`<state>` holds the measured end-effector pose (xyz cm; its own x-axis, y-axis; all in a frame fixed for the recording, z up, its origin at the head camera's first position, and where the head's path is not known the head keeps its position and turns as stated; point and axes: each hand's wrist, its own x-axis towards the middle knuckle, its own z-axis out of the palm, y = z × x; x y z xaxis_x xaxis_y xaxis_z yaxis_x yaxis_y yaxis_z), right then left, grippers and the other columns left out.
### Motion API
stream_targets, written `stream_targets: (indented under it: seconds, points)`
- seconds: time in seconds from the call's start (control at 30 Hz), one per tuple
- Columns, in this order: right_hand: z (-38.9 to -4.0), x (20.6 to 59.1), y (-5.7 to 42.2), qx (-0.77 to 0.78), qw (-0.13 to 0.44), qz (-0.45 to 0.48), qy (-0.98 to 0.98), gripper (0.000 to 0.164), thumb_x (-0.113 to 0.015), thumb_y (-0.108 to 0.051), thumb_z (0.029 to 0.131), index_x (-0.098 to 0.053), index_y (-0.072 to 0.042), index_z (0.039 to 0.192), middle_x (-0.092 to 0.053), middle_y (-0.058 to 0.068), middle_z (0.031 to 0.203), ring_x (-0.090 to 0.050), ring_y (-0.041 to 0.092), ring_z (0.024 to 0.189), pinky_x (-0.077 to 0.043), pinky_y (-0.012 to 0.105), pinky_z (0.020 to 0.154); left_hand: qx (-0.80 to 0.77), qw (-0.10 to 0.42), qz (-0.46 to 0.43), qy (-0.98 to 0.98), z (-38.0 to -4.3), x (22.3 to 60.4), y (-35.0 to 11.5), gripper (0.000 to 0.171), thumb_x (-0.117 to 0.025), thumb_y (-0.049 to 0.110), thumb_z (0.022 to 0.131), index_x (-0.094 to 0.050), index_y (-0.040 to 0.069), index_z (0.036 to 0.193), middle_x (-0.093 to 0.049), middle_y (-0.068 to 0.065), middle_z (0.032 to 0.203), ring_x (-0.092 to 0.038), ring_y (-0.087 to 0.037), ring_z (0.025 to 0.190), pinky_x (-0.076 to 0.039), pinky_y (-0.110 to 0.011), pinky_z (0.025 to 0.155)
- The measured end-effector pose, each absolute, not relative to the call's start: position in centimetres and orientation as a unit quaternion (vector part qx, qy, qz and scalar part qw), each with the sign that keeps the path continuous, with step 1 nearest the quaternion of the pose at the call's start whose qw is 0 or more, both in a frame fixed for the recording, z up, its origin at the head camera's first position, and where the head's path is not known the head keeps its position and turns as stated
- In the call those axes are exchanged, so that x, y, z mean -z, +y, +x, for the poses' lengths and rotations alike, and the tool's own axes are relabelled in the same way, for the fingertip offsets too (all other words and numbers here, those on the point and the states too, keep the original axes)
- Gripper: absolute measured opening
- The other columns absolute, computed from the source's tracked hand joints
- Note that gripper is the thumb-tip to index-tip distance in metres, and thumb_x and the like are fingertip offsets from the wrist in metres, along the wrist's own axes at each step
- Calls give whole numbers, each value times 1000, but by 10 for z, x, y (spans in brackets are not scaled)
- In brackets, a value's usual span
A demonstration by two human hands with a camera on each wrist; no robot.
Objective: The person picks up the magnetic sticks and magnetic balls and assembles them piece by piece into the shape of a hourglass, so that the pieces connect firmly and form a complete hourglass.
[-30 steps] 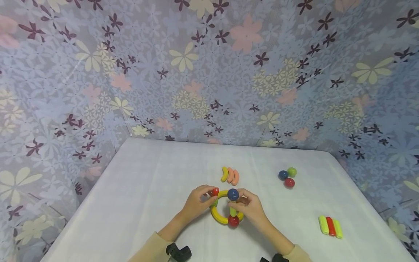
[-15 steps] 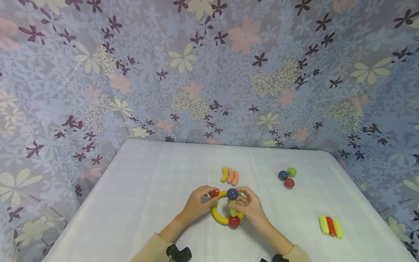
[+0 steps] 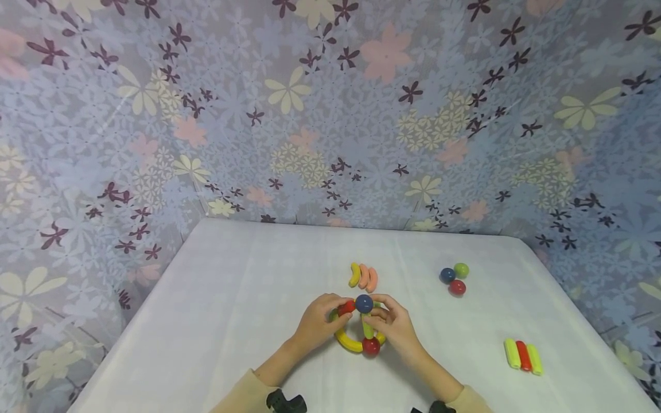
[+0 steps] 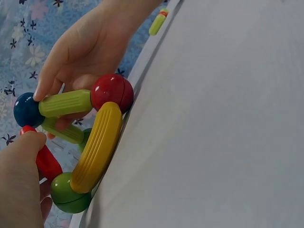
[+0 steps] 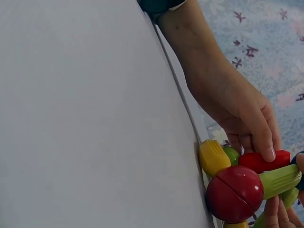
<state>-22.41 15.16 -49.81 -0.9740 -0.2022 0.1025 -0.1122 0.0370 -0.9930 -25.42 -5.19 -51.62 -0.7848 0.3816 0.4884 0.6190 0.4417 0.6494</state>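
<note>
Red rod (image 4: 49, 163), pinched by the left hand (image 3: 320, 318), is best aligned squarely with the blue ball (image 3: 364, 303) beside the right hand (image 3: 395, 322), which grips a green rod (image 4: 66, 103).

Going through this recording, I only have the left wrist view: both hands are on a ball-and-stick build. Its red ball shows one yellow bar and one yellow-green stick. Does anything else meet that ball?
Observer: Yes. In the head view, a second yellow bar meets the red ball on the side toward the right hand.
Reviewer: At the top of my picture there's a loose yellow-green stick. How many sticks are in that group?
Observer: Three, side by side: a loose red stick between two yellow-green ones.
Reviewer: Are there loose balls anywhere?
Observer: Yes, a cluster at the right of the table: a loose blue ball, a loose green ball and a loose red ball.
</note>
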Motion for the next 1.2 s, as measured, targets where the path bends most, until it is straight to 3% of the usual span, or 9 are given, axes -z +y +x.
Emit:
stream_targets:
  seconds: [0.27, 0.57, 0.97, 1.07, 1.2]
  points:
    - [-224, 498, 151, 687, 31, -127, 715, 43, -65, -7, 88, -48, 6, 125, -69, -10, 98, -66, 3, 90, -51, 15, 69, 408, 134, -319, -845, -254, 516, -50, 32, -66, 27, 87, -68, 14, 117, -71, 3, 95, -60, -8, 89, -50, -24, 81]
    - [-223, 496, 151, 674, 19, -117, 729, 43, -66, -7, 87, -50, 4, 125, -67, -9, 102, -66, 4, 93, -52, 16, 77, 407, 146, -325, -841, -253, 519, -49, 31, -67, 23, 88, -67, 15, 117, -71, 4, 94, -59, -7, 86, -48, -24, 80]
    - [-220, 494, 154, 672, 17, -85, 735, 47, -66, -10, 88, -50, -1, 130, -62, 22, 121, -65, 3, 98, -51, 16, 84, 438, 122, -324, -830, -252, 522, -49, 33, -64, 21, 90, -65, 12, 122, -71, 0, 101, -61, -12, 94, -50, -28, 85]
    - [-217, 491, 164, 647, -8, -88, 757, 42, -65, -14, 89, -53, -3, 128, -64, 21, 118, -66, 6, 97, -50, 17, 85, 437, 110, -318, -834, -252, 523, -50, 33, -63, 22, 91, -65, 13, 122, -71, 1, 102, -61, -11, 95, -50, -28, 86]
    - [-210, 488, 188, 635, -54, -67, 768, 31, -61, -12, 92, -58, 1, 119, -69, 1, 107, -66, 5, 89, -51, 18, 79, 441, 103, -303, -838, -252, 521, -52, 32, -64, 23, 89, -65, 14, 120, -70, 2, 102, -60, -10, 95, -49, -27, 85]
